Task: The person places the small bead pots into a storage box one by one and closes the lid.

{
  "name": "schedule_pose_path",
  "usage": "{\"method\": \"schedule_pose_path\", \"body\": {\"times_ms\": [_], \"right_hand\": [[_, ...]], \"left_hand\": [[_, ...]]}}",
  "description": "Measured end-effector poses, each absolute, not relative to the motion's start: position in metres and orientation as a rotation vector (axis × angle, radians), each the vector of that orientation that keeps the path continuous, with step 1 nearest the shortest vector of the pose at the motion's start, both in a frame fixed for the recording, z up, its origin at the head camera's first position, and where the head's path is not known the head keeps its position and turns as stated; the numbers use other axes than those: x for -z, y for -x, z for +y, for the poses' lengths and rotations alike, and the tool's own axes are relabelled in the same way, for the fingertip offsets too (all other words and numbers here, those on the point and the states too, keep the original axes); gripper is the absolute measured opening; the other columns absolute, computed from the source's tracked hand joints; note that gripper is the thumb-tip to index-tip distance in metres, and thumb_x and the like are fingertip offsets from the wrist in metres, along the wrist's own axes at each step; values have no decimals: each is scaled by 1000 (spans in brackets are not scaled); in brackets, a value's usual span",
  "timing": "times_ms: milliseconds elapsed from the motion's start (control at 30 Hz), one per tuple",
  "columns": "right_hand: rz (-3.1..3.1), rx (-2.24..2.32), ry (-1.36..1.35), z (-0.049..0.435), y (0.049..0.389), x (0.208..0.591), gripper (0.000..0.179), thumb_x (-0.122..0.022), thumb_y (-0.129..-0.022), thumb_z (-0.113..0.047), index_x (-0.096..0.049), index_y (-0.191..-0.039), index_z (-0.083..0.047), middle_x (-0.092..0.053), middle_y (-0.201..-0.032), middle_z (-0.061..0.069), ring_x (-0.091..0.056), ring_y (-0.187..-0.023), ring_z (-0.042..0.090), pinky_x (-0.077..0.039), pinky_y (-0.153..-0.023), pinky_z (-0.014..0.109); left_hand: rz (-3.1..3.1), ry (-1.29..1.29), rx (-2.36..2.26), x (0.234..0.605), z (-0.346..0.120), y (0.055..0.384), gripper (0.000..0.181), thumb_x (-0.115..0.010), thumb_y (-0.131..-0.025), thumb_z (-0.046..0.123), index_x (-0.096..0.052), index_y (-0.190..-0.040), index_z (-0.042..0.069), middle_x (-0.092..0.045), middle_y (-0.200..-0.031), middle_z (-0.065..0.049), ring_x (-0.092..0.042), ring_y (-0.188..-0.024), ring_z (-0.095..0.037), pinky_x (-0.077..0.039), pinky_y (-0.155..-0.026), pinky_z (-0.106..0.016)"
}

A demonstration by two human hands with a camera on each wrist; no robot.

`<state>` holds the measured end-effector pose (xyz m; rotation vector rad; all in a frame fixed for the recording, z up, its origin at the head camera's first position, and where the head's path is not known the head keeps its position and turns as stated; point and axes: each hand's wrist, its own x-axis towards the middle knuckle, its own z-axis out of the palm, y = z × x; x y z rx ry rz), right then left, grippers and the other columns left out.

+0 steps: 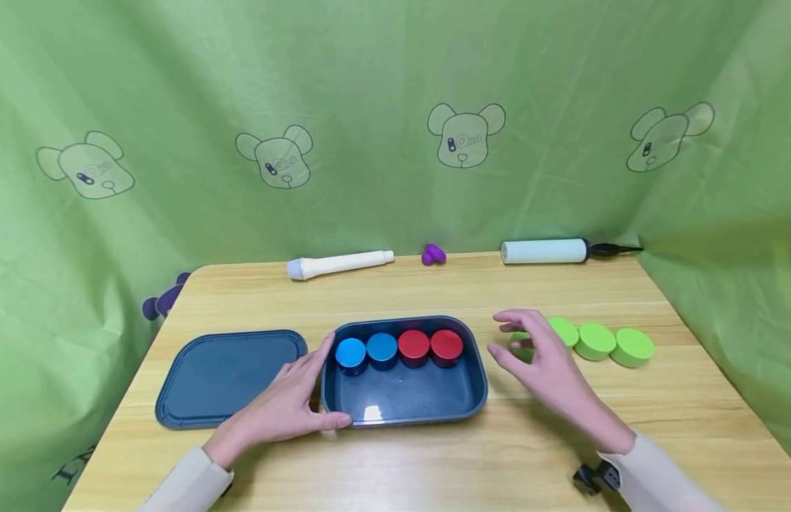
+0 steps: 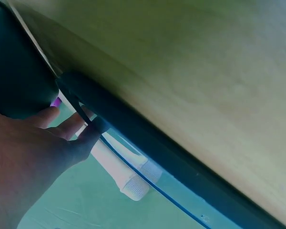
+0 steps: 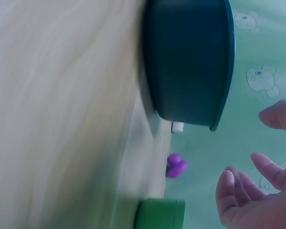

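A dark blue rectangular box point(image 1: 405, 398) holds a row of short round pieces along its far side: a light blue cylinder point(image 1: 351, 354), a darker blue cylinder point(image 1: 382, 350) and two red cylinders point(image 1: 414, 346). My left hand point(image 1: 292, 398) rests against the box's left end, fingers fairly straight along the wall and thumb at the near-left corner of the rim. Right of the box, my right hand point(image 1: 546, 366) hovers with thumb and fingers apart and nothing between them. It partly covers the leftmost of several light green cylinders point(image 1: 595, 340) lined up on the table.
A dark blue lid point(image 1: 232, 377) lies flat left of the box. Along the table's far edge sit a white toy microphone point(image 1: 344, 264), a small purple object point(image 1: 434, 254) and a pale blue hand pump point(image 1: 545, 251) with a black nozzle. Green curtain point(image 1: 383, 107) hangs behind.
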<state>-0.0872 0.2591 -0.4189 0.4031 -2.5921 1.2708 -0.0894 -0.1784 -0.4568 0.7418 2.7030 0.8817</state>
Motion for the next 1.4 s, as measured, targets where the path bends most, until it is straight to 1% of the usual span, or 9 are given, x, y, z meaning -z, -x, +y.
{"method": "schedule_pose_path", "body": {"times_ms": [233,333,367,533,633,767,1100,1200,1400], "right_hand": [[-2603,-1238,-332,279,82,416,47,-82,-102,-16,-64,-143,-6,-65,-135,8,-66,-112,23,-54,-93,19],[-2585,-1225,-319,291,82,418,46,-81,-102,-15,-64,-143,-4,-65,-134,8,-65,-110,20,-52,-92,16],[-2575,-1222,-318,295,81,418,45,-81,-102,-14,-64,-143,-3,-65,-134,8,-65,-110,21,-52,-92,14],[-2569,-1182,-267,315,79,422,44,-79,-103,-13,-64,-143,-3,-65,-131,9,-65,-106,12,-51,-89,13],[-2584,-1164,-226,328,77,424,46,-80,-102,-13,-63,-145,-5,-65,-131,11,-64,-103,6,-51,-85,12],[-2575,-1139,-187,344,75,427,48,-80,-102,-11,-63,-146,-4,-65,-131,15,-62,-103,2,-49,-85,10],[-2558,-1071,-63,382,72,431,49,-80,-103,-18,-63,-146,-2,-60,-132,8,-57,-109,4,-43,-88,5],[-2564,-1053,-34,393,72,433,50,-79,-104,-20,-63,-147,-1,-60,-134,12,-54,-110,2,-41,-86,4],[-2595,-1013,19,413,72,436,52,-78,-104,-21,-61,-149,0,-58,-139,21,-50,-111,4,-39,-83,7]], "left_hand": [[2702,-740,-880,457,-178,90,125,-79,-89,72,0,-177,32,-28,-178,-6,-29,-161,-35,-20,-123,-73],[2701,-734,-878,457,-178,90,125,-79,-89,72,0,-177,32,-28,-178,-6,-29,-161,-35,-20,-123,-73],[2701,-732,-877,457,-178,90,125,-79,-89,72,0,-177,32,-28,-178,-6,-29,-161,-35,-20,-123,-74],[2702,-729,-880,458,-178,90,126,-80,-89,72,0,-177,32,-28,-178,-6,-29,-161,-35,-20,-123,-74],[2705,-732,-879,458,-177,89,126,-80,-89,72,0,-177,31,-28,-178,-6,-29,-161,-35,-20,-123,-74],[2702,-731,-876,457,-177,88,126,-80,-89,72,0,-177,30,-27,-178,-7,-28,-161,-35,-19,-124,-73],[2694,-721,-885,457,-178,88,126,-79,-88,73,-1,-178,31,-29,-177,-7,-30,-161,-35,-20,-124,-72],[2689,-713,-890,456,-178,87,126,-79,-88,73,-1,-178,31,-29,-177,-8,-30,-160,-35,-20,-124,-72],[2694,-713,-886,456,-177,87,126,-79,-88,73,-1,-177,32,-29,-177,-9,-31,-160,-35,-20,-124,-72]]}}
